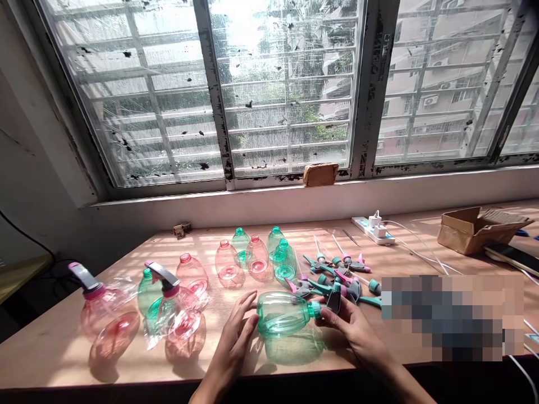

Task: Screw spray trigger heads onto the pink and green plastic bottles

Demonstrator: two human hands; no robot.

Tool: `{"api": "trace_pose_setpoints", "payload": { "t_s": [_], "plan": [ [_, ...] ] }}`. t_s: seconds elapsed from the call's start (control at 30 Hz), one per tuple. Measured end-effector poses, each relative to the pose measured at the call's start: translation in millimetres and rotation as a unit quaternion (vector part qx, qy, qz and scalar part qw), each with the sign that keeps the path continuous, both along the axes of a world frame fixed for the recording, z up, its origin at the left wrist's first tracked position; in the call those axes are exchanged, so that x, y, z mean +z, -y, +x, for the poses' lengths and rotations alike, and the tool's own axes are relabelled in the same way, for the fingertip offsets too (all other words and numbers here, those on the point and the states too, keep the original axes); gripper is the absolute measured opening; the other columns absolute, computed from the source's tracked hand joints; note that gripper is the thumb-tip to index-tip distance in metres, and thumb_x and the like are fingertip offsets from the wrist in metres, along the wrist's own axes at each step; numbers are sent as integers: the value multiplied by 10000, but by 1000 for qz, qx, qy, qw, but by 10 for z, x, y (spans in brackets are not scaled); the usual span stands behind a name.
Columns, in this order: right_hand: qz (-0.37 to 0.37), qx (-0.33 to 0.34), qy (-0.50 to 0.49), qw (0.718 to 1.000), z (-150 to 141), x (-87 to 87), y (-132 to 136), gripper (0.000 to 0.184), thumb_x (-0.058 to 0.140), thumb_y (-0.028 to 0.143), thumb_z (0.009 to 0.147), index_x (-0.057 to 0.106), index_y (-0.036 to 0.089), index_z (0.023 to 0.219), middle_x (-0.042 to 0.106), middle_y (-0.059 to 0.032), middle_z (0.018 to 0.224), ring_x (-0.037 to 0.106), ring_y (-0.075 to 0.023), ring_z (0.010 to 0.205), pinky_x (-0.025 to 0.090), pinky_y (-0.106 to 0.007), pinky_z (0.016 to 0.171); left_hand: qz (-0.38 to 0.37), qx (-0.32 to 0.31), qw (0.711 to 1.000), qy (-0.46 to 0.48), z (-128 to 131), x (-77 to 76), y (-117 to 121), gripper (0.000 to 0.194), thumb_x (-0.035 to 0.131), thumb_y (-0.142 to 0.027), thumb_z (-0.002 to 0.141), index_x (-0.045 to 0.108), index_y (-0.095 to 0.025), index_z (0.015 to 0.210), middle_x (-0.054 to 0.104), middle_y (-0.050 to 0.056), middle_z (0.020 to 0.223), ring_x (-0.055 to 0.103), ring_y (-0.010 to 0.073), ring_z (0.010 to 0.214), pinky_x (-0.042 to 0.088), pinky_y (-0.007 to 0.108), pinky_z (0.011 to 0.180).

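Observation:
A clear green spray bottle [283, 315] lies on its side in the air just above the table, its neck to the right. At its base, the thumb and fingers of my left hand [236, 328] close in from the left. My right hand [351, 324] grips the dark grey and green trigger spray head [334, 297] at the neck. Beyond my right hand lies a pile of loose trigger spray heads [322, 279]. Left of my hands stand two pink spray bottles with heads on, one pink bottle [101, 308] and another [177, 306] partly wrapped in clear plastic.
Open pink bottles [256, 258] and green bottles [285, 261] stand in a group on the wooden table [54, 359]. A power strip [373, 231] with white plugs, cables and a cardboard box [480, 230] sit at the back right. A blurred patch hides the right side.

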State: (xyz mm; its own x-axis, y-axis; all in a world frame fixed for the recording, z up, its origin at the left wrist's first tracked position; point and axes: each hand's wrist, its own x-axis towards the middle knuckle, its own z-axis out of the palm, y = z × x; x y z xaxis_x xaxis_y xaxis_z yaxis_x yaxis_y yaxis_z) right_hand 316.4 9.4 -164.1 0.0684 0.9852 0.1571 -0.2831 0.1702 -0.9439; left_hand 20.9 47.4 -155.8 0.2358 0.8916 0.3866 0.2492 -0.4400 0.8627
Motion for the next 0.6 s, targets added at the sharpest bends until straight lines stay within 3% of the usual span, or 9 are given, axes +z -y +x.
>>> {"api": "trace_pose_setpoints", "payload": {
  "t_s": [0.17,0.33,0.47,0.6],
  "plan": [
    [-10,-8,10,1000,12,23,-6,501,938,603,709,829,218,1010,800,-66,918,739,-243,807,600,-364,806,-22,-19,1000,5,-13,-42,-26,486,655,-544,979,661,-295,1397,611,120,1545,645,349,1318,588,459,1046],
    [-26,-30,2,999,-11,51,-1,566,967,640,621,833,203,955,798,-74,889,743,-255,798,593,-368,787,30,-13,999,10,-23,-99,21,471,716,-418,966,604,-336,1417,591,101,1542,585,313,1380,529,438,1111],
    [-9,-31,17,999,-10,10,5,527,935,626,690,823,210,994,800,-72,896,745,-261,801,591,-378,791,-13,3,1000,-2,-16,-71,41,600,700,-525,957,533,-316,1494,530,140,1577,615,324,1317,530,466,1107],
    [16,0,51,999,24,-42,-6,463,900,571,777,811,220,1065,820,-89,987,756,-285,867,586,-415,858,-77,-18,997,-20,3,-33,4,651,527,-644,1013,510,-260,1539,531,157,1604,572,357,1408,446,536,1203]
  ]
}}
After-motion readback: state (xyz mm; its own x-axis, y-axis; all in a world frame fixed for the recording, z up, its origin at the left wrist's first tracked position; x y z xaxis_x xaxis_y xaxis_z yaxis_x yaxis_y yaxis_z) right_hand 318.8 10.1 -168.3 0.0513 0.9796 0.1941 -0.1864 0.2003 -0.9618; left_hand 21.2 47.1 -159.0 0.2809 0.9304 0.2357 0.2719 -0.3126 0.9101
